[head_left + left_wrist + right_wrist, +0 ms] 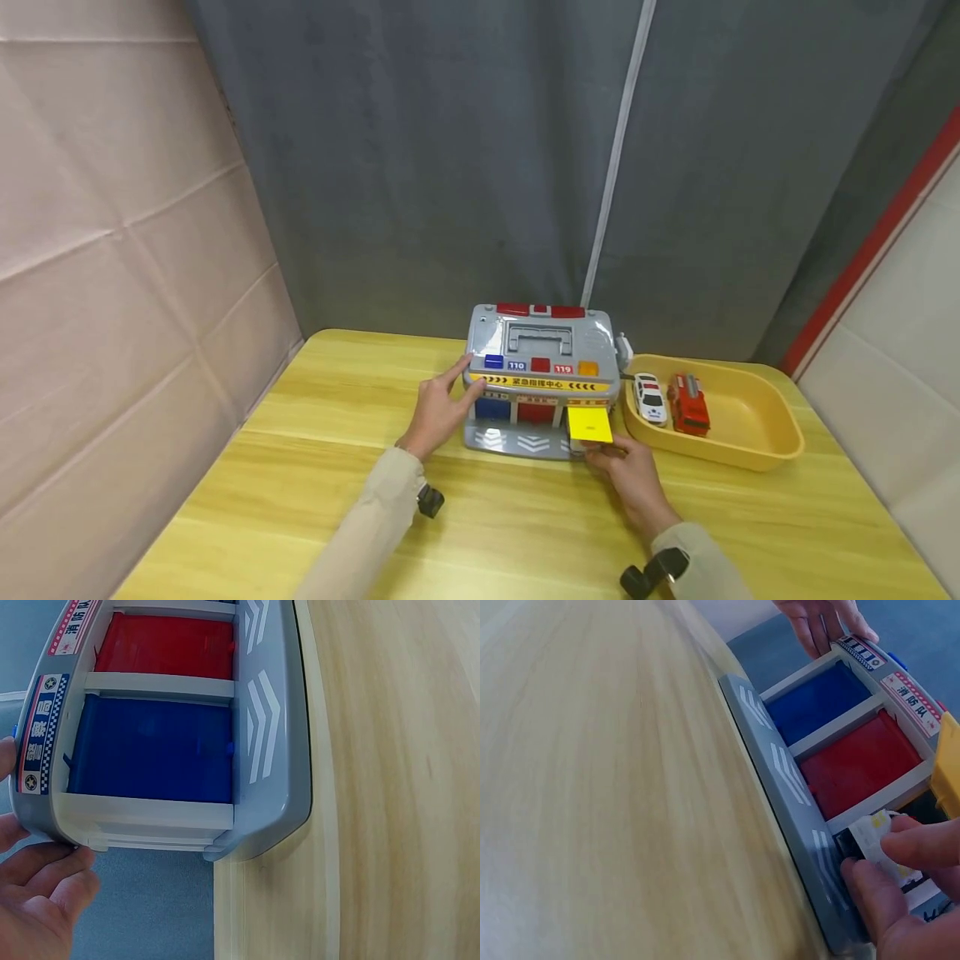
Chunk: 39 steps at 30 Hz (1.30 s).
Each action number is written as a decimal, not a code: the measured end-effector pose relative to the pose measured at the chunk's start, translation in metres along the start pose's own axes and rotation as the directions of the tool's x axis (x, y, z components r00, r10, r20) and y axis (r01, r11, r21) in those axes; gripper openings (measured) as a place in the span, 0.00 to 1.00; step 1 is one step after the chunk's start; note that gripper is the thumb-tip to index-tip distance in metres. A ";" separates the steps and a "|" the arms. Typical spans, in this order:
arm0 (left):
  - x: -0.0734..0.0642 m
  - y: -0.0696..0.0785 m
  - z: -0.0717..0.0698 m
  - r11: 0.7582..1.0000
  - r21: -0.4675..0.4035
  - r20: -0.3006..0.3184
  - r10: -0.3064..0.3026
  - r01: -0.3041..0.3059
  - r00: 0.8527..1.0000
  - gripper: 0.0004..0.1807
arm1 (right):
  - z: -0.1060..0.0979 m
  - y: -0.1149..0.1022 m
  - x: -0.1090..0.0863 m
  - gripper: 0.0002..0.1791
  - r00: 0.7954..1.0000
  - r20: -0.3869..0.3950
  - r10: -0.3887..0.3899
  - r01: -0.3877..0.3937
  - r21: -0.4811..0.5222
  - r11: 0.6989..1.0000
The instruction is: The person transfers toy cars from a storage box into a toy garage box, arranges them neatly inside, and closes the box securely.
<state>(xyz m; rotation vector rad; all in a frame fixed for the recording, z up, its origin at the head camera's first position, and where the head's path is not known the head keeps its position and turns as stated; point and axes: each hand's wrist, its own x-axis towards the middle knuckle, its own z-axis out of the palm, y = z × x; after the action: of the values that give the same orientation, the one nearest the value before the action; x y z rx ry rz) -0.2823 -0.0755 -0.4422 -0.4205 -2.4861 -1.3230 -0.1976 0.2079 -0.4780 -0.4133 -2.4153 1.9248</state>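
Note:
A grey toy emergency garage [536,375] stands on the table, with a blue door [154,750], a red door [169,646] and a raised yellow door [590,424]. My left hand [442,410] rests against its left end, thumb and fingers spread about the roof corner. At the right bay, my right hand [630,475] pinches a small white toy vehicle [881,844] with yellow marks and dark wheels between thumb and fingers. The vehicle sits on the ramp at the bay's mouth, under the yellow door. The fingers hide part of it, so its exact kind is unclear.
Right of the garage, a yellow tray [750,454] holds a white toy police car [649,400] and a red toy fire engine [688,405]. The wooden table [480,525] reaches a grey curtain [420,167] behind. Pale walls stand at both sides.

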 end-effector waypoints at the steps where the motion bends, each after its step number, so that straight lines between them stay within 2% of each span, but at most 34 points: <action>1: 0.000 -0.001 0.000 1.000 0.001 0.002 0.001 -0.001 1.000 0.32 | 0.000 0.000 0.000 0.19 1.000 0.004 0.001 -0.001 -0.016 1.000; 8: 0.000 -0.002 0.001 1.000 -0.002 0.003 -0.006 0.006 1.000 0.32 | 0.001 0.000 0.001 0.20 0.998 0.058 0.013 -0.009 -0.056 0.998; 16: -0.002 -0.002 -0.001 1.000 0.013 -0.008 0.005 -0.005 1.000 0.32 | 0.002 0.000 0.003 0.23 0.992 0.119 0.035 -0.048 0.109 0.993; 25: 0.000 0.003 -0.002 1.000 -0.003 0.002 -0.009 0.009 1.000 0.33 | -0.009 -0.008 0.001 0.24 0.989 0.141 0.039 -0.045 0.038 0.998; 29: 0.000 0.002 -0.002 1.000 -0.003 -0.003 -0.018 0.018 1.000 0.32 | -0.020 -0.017 0.002 0.20 0.994 0.106 -0.017 0.021 -0.044 0.999; 34: -0.001 0.001 -0.002 1.000 0.003 -0.015 -0.011 0.011 1.000 0.32 | -0.028 -0.030 0.002 0.12 0.991 -0.005 -0.131 0.129 -0.142 0.981; 37: -0.001 0.001 -0.002 1.000 0.000 -0.013 0.000 0.000 1.000 0.32 | -0.031 -0.038 0.001 0.09 0.968 -0.078 -0.238 0.218 -0.209 0.953; 39: -0.001 0.002 -0.001 1.000 -0.005 -0.006 0.000 0.000 1.000 0.32 | -0.032 -0.041 0.001 0.08 0.929 -0.110 -0.353 0.311 -0.283 0.907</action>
<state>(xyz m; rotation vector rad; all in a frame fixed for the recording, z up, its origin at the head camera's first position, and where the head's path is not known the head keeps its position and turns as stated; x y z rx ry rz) -0.2806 -0.0758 -0.4408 -0.4171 -2.4786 -1.3292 -0.2009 0.2302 -0.4314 -0.1362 -2.4465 1.3884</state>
